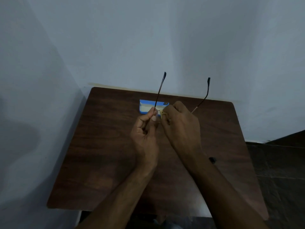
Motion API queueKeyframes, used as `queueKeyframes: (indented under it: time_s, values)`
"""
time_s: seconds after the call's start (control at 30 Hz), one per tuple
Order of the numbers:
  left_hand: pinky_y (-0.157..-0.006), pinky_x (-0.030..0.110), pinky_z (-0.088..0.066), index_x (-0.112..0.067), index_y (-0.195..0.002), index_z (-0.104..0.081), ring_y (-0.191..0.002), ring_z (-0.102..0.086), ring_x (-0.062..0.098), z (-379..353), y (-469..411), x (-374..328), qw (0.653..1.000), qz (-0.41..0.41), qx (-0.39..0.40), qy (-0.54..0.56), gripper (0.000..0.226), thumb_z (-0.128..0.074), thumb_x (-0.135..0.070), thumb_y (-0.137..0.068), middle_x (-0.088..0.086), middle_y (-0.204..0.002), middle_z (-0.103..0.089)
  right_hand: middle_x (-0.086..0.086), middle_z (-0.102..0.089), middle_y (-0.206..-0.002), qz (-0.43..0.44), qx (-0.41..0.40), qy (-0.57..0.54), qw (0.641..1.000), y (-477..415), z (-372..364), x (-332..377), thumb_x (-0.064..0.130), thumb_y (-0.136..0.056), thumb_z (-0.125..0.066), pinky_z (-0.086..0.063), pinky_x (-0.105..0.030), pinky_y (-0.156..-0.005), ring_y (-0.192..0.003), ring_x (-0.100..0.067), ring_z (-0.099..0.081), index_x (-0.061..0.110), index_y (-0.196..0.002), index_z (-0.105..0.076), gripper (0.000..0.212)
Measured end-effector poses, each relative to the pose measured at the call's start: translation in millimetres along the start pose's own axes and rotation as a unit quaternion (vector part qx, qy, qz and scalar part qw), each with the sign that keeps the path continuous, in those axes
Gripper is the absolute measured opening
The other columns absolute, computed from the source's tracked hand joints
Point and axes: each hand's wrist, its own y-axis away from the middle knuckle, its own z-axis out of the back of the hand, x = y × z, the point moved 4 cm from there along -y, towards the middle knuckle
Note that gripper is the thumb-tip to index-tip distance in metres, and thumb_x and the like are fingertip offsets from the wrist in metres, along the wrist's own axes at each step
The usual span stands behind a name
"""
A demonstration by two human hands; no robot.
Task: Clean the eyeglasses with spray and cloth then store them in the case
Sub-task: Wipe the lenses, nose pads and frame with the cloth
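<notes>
A dark wooden table stands against a pale wall, a blue case lying open on it. Just before the case, my left hand pinches the light, fragile glasses at the hinge; my right hand presses a soft cloth on a lens

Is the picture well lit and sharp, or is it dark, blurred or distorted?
Head view: dim, bluish light; soft shadows on the left wall; table edges splay from the wide-angle lens; the eyeglasses temples show clearly, but the lenses are hidden behind the right hand and cloth.
</notes>
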Motion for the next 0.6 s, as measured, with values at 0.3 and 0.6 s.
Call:
queueKeyframes:
  time_s: [0.3,0.6]
  values:
    - [-0.108,0.04,-0.057,0.0,-0.124,-0.072,-0.122,-0.072,0.015,-2,-3,-1,1.0,0.014,-0.011,0.021,0.024,-0.063,-0.001,-0.102,0.005,-0.125,-0.077,-0.002,-0.063,-0.097,0.001,-0.011,0.004,1.0,-1,1,-1,0.033,-0.1,-0.053,-0.047,-0.031,-0.051,-0.07,-0.017,-0.06,0.014,-0.089,-0.068,0.026]
    - [-0.109,0.043,-0.056,-0.002,-0.123,-0.072,-0.124,-0.071,0.016,-4,-6,-5,0.999,0.018,-0.006,0.034,0.023,-0.061,0.001,-0.103,0.007,-0.128,-0.076,-0.007,-0.064,-0.096,0.019,-0.025,-0.001,1.0,-4,4,4,0.016,-0.093,-0.073,-0.042,-0.028,-0.05,-0.067,-0.019,-0.06,0.01,-0.09,-0.071,0.007]
